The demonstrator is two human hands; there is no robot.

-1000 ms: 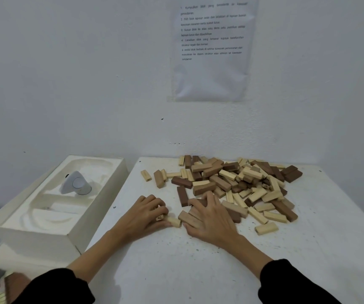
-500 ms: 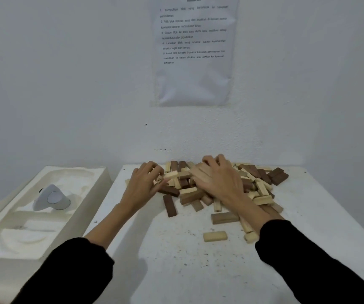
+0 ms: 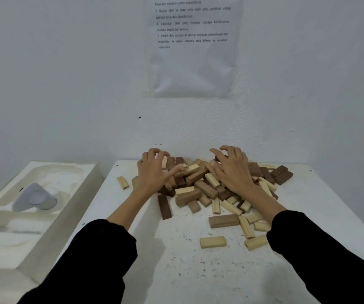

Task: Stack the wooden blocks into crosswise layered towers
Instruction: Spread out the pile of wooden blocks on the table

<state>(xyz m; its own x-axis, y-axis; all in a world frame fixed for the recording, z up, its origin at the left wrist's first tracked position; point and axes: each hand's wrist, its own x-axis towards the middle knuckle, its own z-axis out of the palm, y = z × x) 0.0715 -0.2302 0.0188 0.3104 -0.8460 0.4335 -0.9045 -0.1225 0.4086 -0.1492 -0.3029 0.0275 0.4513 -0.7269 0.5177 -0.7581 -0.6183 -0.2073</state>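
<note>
Far across the table (image 3: 176, 270) I see the blocks (image 3: 205, 189) heaped loose. The right hand (image 3: 231, 174) lies spread on them. The left hand (image 3: 152, 174) curls at the heap's edge; I cannot tell if it grips any.

On my feed I see loose black long sleeves, left sleeve (image 3: 93, 255) and right sleeve (image 3: 321, 249), each ending mid-forearm in a soft rounded cuff, with left hand (image 3: 152, 174) and right hand (image 3: 231, 172) bare.
</note>
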